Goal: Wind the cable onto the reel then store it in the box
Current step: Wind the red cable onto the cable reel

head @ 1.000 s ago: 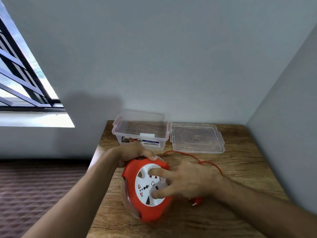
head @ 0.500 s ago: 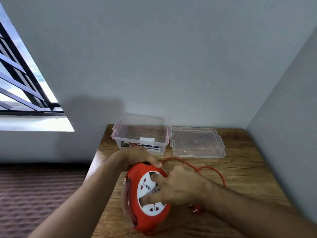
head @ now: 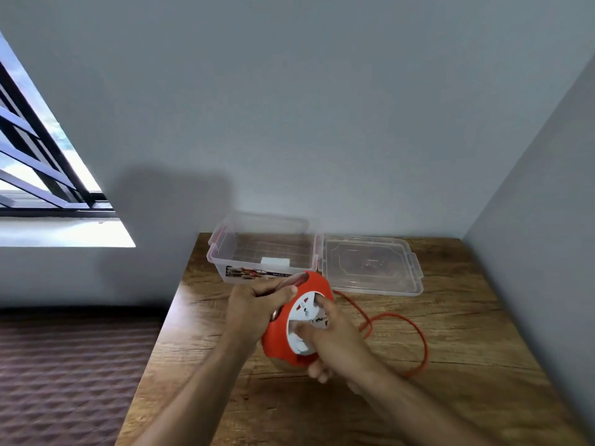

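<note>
- The reel [head: 291,320] is gripped at its rim by the left hand [head: 254,312], fingers curled, steadying it.
- Its white face is pinched by the right hand [head: 335,336] for turning; cable [head: 415,336] is left slack on the desk [head: 467,317].

Reel [head: 280,333]: glossy orange plastic, white face | Box [head: 222,268], lid [head: 402,272]: clear smooth plastic | Table [head: 467,317]: matt wood-grain | Cable [head: 418,333]: orange sheath
</note>
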A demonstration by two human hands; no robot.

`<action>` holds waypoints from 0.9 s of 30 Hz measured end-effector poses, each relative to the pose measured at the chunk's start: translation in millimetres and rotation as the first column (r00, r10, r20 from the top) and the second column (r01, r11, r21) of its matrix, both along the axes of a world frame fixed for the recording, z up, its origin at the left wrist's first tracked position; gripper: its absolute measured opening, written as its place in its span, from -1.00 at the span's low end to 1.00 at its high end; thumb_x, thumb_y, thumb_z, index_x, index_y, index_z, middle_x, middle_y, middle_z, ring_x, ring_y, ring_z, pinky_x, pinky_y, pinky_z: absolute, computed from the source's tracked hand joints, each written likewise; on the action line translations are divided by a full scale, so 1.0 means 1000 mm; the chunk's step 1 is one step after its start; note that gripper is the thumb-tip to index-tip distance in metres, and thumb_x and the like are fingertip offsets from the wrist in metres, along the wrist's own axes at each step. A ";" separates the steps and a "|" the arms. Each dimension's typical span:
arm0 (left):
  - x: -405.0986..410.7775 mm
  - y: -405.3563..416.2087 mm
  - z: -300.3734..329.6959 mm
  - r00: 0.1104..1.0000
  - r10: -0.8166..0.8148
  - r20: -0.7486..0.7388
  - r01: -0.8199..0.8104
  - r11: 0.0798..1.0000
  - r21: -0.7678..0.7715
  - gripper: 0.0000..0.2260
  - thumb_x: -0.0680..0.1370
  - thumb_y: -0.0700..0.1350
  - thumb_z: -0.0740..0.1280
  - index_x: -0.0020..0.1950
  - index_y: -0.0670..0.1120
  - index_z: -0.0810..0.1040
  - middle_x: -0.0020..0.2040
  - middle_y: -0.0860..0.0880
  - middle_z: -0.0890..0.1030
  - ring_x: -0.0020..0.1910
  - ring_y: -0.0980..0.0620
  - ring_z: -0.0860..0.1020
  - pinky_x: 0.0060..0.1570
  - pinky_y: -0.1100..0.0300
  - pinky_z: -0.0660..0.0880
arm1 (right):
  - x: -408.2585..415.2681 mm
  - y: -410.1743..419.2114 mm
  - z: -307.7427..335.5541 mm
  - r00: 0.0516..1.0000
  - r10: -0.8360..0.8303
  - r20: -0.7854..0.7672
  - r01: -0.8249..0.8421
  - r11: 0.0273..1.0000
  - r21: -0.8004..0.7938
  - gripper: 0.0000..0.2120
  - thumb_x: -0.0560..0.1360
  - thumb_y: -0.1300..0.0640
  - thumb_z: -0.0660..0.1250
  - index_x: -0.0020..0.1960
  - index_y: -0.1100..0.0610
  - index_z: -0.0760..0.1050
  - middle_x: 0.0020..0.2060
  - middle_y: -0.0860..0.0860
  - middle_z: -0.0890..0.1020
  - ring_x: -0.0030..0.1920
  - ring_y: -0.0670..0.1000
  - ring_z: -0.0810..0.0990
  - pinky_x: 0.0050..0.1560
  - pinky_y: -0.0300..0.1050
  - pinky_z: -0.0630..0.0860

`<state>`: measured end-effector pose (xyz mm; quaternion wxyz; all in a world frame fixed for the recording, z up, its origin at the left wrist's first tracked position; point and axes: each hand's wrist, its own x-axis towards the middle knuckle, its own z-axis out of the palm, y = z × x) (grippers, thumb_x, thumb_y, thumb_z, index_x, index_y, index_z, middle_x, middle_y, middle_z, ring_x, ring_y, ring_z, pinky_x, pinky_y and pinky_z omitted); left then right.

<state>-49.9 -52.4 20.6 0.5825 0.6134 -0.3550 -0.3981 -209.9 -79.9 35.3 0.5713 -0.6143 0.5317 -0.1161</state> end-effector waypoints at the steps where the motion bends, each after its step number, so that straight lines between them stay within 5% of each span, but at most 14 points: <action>1: 0.005 0.000 -0.001 1.000 -0.011 -0.011 0.012 1.000 0.029 -0.85 0.52 -0.20 0.49 0.07 -0.08 0.79 -0.10 -0.12 0.80 -0.10 -0.17 0.77 -0.10 -0.05 0.71 | -0.006 -0.001 0.006 0.997 0.071 -0.043 -0.072 0.997 -0.028 -0.29 0.57 -0.02 0.39 0.58 -0.16 0.07 0.29 0.13 0.56 -0.43 0.00 0.67 -0.45 -0.15 0.56; 3: 0.016 0.002 -0.001 0.997 -0.014 -0.073 0.020 0.996 0.090 -0.90 0.53 -0.17 0.48 -0.04 -0.10 0.81 -0.14 -0.19 0.79 -0.15 -0.20 0.75 -0.17 0.01 0.70 | -0.023 -0.008 0.020 0.899 0.242 -0.366 -0.375 0.856 -0.357 -0.36 0.61 -0.04 0.31 0.56 -0.22 0.06 0.27 0.10 0.60 -0.24 0.02 0.72 -0.23 -0.10 0.64; 4: 0.021 0.002 -0.002 0.995 -0.020 -0.099 0.032 0.992 0.123 -0.90 0.53 -0.16 0.48 -0.12 -0.10 0.80 -0.16 -0.22 0.77 -0.17 -0.20 0.73 -0.16 0.01 0.69 | -0.031 -0.012 0.027 0.791 0.240 -0.563 -0.558 0.661 -0.502 -0.37 0.61 -0.05 0.28 0.56 -0.24 0.04 0.28 0.06 0.60 -0.08 0.05 0.71 -0.08 -0.05 0.64; 6: 0.031 0.000 -0.001 0.992 -0.061 -0.107 0.081 0.978 0.192 -0.86 0.52 -0.15 0.49 -0.23 -0.11 0.76 -0.21 -0.22 0.75 -0.18 -0.21 0.70 -0.08 -0.04 0.66 | -0.042 -0.020 0.035 0.608 0.246 -0.755 -0.791 0.277 -0.546 -0.36 0.60 -0.04 0.29 0.56 -0.23 0.04 0.43 0.07 0.46 0.11 0.12 0.64 0.02 0.05 0.63; 9: 0.044 -0.010 0.001 0.977 -0.165 -0.137 0.196 0.945 0.263 -0.84 0.47 -0.15 0.52 -0.07 -0.24 0.75 -0.08 -0.29 0.75 -0.07 -0.29 0.71 0.08 -0.16 0.66 | -0.049 -0.027 0.043 0.380 0.379 -0.844 -0.908 -0.023 -0.419 -0.42 0.61 0.14 0.25 0.52 -0.26 0.17 0.56 0.14 0.23 -0.16 0.13 0.65 -0.31 -0.05 0.57; 11: 0.049 -0.019 0.005 0.946 -0.271 -0.179 0.316 0.891 0.324 -0.62 0.39 -0.10 0.57 0.10 -0.30 0.71 0.06 -0.35 0.73 0.02 -0.33 0.71 0.14 -0.21 0.64 | -0.048 -0.029 0.044 0.329 0.374 -0.867 -0.904 -0.142 -0.404 -0.43 0.56 0.18 0.22 0.47 -0.26 0.28 0.49 0.20 0.34 -0.36 0.05 0.53 -0.50 -0.14 0.33; 14: 0.049 -0.027 0.012 0.894 -0.386 -0.229 0.448 0.797 0.405 -0.54 0.36 -0.09 0.55 0.20 -0.29 0.68 0.08 -0.33 0.73 -0.04 -0.24 0.71 0.02 -0.05 0.66 | -0.041 -0.026 0.040 0.281 0.401 -0.872 -0.897 -0.215 -0.387 -0.45 0.58 0.15 0.09 0.51 -0.22 0.20 0.47 0.24 0.32 -0.33 0.08 0.51 -0.49 -0.09 0.28; 19: 0.045 -0.034 0.014 0.851 -0.487 -0.198 0.514 0.689 0.511 -0.45 0.33 -0.01 0.57 0.28 -0.18 0.68 0.22 -0.26 0.71 0.26 -0.33 0.63 0.36 -0.21 0.52 | -0.034 -0.028 0.029 0.250 0.433 -0.866 -0.871 -0.290 -0.396 -0.42 0.54 0.11 0.38 0.47 -0.16 0.23 0.47 0.21 0.32 -0.11 0.18 0.64 -0.45 -0.12 0.37; 23: 0.040 -0.036 0.016 0.822 -0.532 -0.202 0.548 0.645 0.532 -0.50 0.33 -0.11 0.56 0.25 -0.22 0.65 0.05 -0.23 0.75 0.00 -0.21 0.71 0.14 -0.10 0.64 | -0.033 -0.036 0.026 0.136 0.481 -0.866 -0.850 -0.393 -0.351 -0.36 0.52 0.17 0.41 0.48 -0.17 0.24 0.53 0.19 0.21 -0.08 0.21 0.62 -0.34 0.02 0.60; 27: 0.034 -0.038 0.021 0.811 -0.555 -0.187 0.550 0.613 0.568 -0.58 0.30 -0.11 0.57 0.13 -0.19 0.69 -0.11 -0.14 0.76 -0.14 -0.10 0.72 -0.03 0.03 0.64 | -0.027 -0.033 0.023 0.078 0.482 -0.873 -0.870 -0.395 -0.296 -0.38 0.53 0.14 0.41 0.47 -0.20 0.25 0.56 0.12 0.12 -0.16 0.20 0.62 -0.36 0.04 0.62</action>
